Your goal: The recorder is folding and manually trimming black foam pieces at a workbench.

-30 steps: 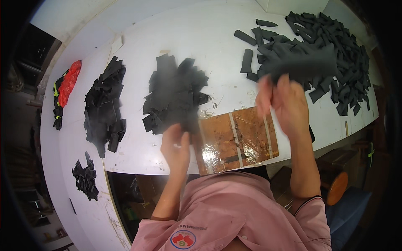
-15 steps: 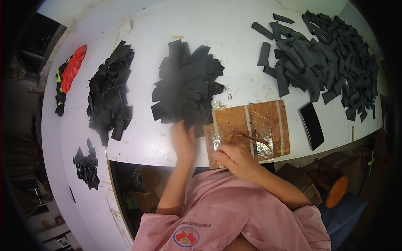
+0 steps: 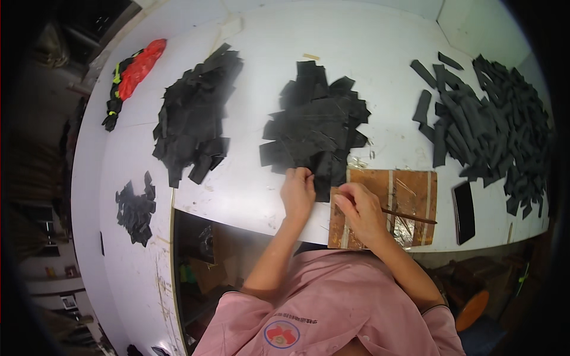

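Note:
My left hand (image 3: 298,193) is at the near edge of the middle pile of flat black fabric-like pieces (image 3: 317,118). Its fingers are bent and closed on a piece there, and the fingertips are partly hidden. Over the left part of a brown board (image 3: 421,184) with pale strips, my right hand (image 3: 363,212) is closed, thumb and fingers drawn together. A thin brown stick (image 3: 412,217) comes out of the right side of this hand and points right across the board. Whether the right fingertips also pinch a piece, I cannot make out.
A black phone (image 3: 464,212) lies right of the board. Many rolled dark pieces (image 3: 475,124) are heaped at the far right. Another black pile (image 3: 193,115) and a small one (image 3: 136,207) lie left. A red plastic bag (image 3: 142,68) with a dark bundle sits far left.
The view has shifted, so the table things appear further right and mostly lower. My right hand has moved up over the board, and the brown stick now extends from it, further right on the board.

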A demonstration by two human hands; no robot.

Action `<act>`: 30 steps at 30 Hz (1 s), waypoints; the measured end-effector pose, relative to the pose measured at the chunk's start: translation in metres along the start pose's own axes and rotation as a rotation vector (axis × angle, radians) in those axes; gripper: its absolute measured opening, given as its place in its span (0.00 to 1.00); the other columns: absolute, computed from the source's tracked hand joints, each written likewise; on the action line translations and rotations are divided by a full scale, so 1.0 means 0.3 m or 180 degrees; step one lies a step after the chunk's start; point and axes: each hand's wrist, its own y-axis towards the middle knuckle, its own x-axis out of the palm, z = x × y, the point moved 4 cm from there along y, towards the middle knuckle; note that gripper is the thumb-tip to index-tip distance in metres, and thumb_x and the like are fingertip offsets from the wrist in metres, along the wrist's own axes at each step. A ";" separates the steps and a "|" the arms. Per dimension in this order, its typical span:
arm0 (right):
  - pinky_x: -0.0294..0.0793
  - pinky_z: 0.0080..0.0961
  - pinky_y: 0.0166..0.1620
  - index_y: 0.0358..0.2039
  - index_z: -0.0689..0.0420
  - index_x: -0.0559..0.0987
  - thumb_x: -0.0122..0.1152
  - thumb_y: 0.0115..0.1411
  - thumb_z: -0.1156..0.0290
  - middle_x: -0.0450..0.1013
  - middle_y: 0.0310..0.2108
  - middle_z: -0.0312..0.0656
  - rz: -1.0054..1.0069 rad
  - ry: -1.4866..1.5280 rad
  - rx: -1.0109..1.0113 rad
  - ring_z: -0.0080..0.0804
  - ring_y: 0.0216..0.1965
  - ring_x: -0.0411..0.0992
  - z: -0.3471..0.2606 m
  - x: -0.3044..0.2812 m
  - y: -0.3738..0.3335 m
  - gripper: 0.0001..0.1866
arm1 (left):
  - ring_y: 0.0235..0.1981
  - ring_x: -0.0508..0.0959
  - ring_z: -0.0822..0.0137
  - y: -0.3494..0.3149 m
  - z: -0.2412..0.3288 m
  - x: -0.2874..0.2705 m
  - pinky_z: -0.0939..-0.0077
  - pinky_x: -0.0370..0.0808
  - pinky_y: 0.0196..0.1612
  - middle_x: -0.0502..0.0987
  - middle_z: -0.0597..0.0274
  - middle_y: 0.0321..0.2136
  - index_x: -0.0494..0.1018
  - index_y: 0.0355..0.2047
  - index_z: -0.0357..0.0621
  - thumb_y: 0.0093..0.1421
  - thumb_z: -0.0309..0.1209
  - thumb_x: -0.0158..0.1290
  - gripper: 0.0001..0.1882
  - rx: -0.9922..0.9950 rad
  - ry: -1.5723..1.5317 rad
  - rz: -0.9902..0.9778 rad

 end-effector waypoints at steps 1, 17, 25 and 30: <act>0.66 0.32 0.30 0.29 0.63 0.71 0.56 0.51 0.67 0.67 0.22 0.46 -0.0017 0.0016 0.0083 0.40 0.25 0.67 0.007 -0.009 -0.005 0.12 | 0.25 0.70 0.53 -0.001 0.010 -0.009 0.65 0.67 0.28 0.68 0.54 0.24 0.68 0.25 0.39 0.48 0.24 0.51 0.03 0.0095 -0.0096 0.0045; 0.66 0.24 0.25 0.24 0.64 0.75 0.60 0.44 0.78 0.68 0.21 0.43 0.0561 -0.0326 -0.0685 0.34 0.23 0.68 -0.083 -0.059 -0.010 0.06 | 0.21 0.68 0.78 -0.112 0.213 -0.171 0.86 0.65 0.25 0.71 0.63 0.25 0.68 0.30 0.36 0.51 0.22 0.52 0.06 -0.0837 -0.3152 -0.0276; 0.65 0.29 0.24 0.18 0.60 0.72 0.57 0.31 0.84 0.63 0.18 0.39 0.0699 -0.0912 -0.1360 0.36 0.22 0.65 -0.093 -0.050 -0.022 0.09 | 0.19 0.69 0.75 -0.132 0.241 -0.198 0.84 0.65 0.21 0.72 0.62 0.22 0.68 0.29 0.37 0.53 0.30 0.50 0.08 -0.1564 -0.3901 -0.1039; 0.64 0.28 0.24 0.17 0.60 0.71 0.56 0.31 0.83 0.62 0.17 0.39 0.0665 -0.1159 -0.1579 0.35 0.22 0.64 -0.082 -0.047 -0.026 0.08 | 0.16 0.69 0.77 -0.134 0.233 -0.191 0.87 0.63 0.18 0.72 0.65 0.18 0.69 0.26 0.38 0.51 0.27 0.51 0.05 -0.1846 -0.3658 -0.1080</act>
